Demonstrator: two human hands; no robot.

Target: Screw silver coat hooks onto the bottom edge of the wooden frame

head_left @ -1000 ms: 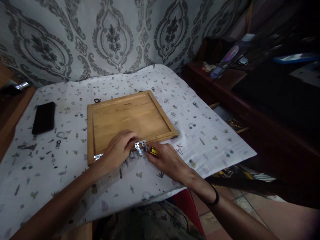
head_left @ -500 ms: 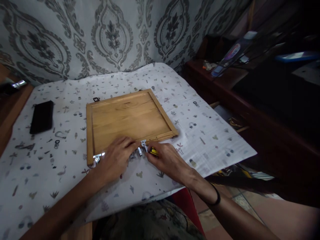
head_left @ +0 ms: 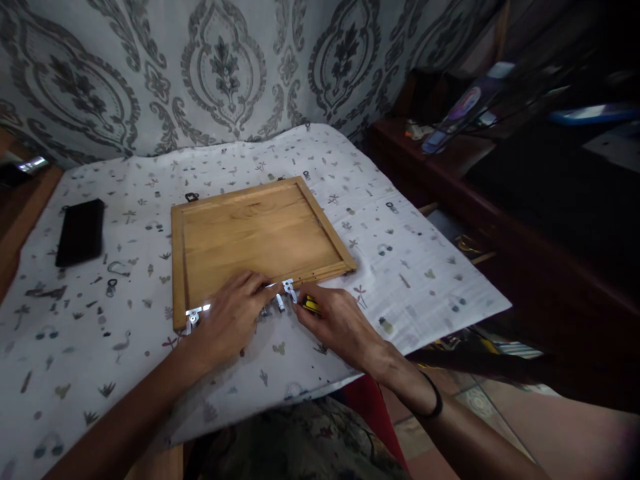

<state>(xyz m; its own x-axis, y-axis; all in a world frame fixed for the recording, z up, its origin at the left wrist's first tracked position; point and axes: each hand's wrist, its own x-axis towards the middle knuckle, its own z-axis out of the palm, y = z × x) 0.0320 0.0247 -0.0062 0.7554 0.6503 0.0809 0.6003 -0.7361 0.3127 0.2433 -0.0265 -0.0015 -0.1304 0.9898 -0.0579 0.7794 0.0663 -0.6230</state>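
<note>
A framed wooden panel (head_left: 255, 230), like a small cabinet door, lies flat on the tablecloth. Two metal hinges sit along its near edge: one hinge (head_left: 193, 318) at the near left corner, another hinge (head_left: 289, 287) near the middle. My left hand (head_left: 237, 310) rests over the near edge, its thumb and fingertips closed at the middle hinge's left side. Wrapped in the fingers of my right hand (head_left: 333, 320) is a yellow-and-black screwdriver (head_left: 312, 305), close beside that hinge. My fist hides most of the tool, and its tip is not clear.
A black phone (head_left: 80, 232) lies on the patterned tablecloth (head_left: 430, 280) to the left. Behind the table hangs a grey patterned curtain (head_left: 225, 67). On the right, dark furniture (head_left: 530, 220) carries a bottle (head_left: 465, 107) and a blue-edged object (head_left: 593, 113).
My right hand and the screwdriver have shifted and turned very slightly at the middle hinge. My left hand stays nearly where it was; the view has moved a little.
</note>
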